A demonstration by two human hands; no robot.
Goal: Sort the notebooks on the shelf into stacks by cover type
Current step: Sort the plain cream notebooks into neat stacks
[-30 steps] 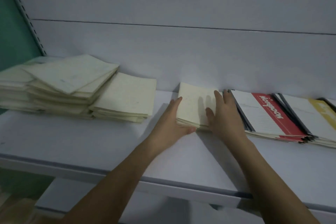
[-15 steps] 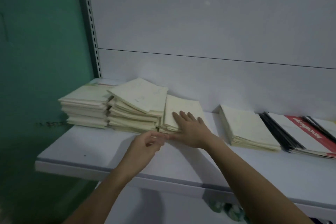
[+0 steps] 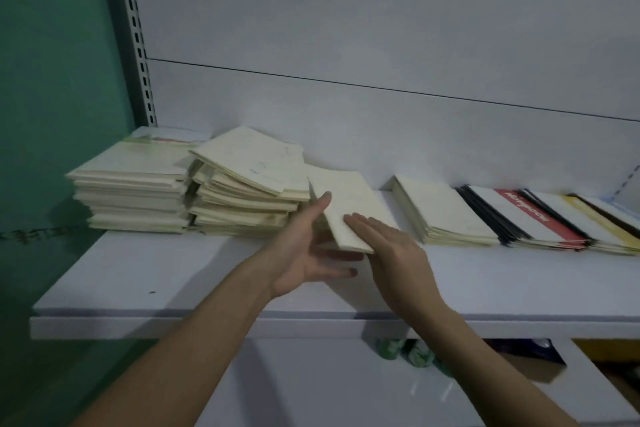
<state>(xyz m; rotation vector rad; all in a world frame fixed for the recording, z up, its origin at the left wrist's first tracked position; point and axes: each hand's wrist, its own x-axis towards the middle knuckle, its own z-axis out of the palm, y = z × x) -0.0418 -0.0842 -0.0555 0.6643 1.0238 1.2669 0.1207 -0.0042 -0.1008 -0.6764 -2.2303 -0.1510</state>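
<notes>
**Op:** Since half a second ago, both hands have lifted: the small cream bundle (image 3: 349,208) that lay flat beside the middle pile is now tilted up off the shelf (image 3: 173,274).

**Log:** Largest first, please.

**Op:** Shelf, white, running left to right. Two tall cream piles at its left end, the left pile (image 3: 131,191) and the middle pile (image 3: 246,191), touching each other. A lower cream stack (image 3: 446,215) to the right, then the printed-cover notebooks (image 3: 540,218), overlapping.

**Log:** Hands?

**Op:** My left hand (image 3: 308,253) cradles the bundle from below, fingers spread beneath it and thumb up against its left edge. My right hand (image 3: 388,246) lies flat on top near the front corner, fingers straight, pressing.

**Log:** The relation that matters?

**Op:** The bundle's long axis runs from me toward the back wall, near end raised. The middle pile sits just left of it, nearer my left hand. I judge the bundle goes up and leftward onto that pile.
</notes>
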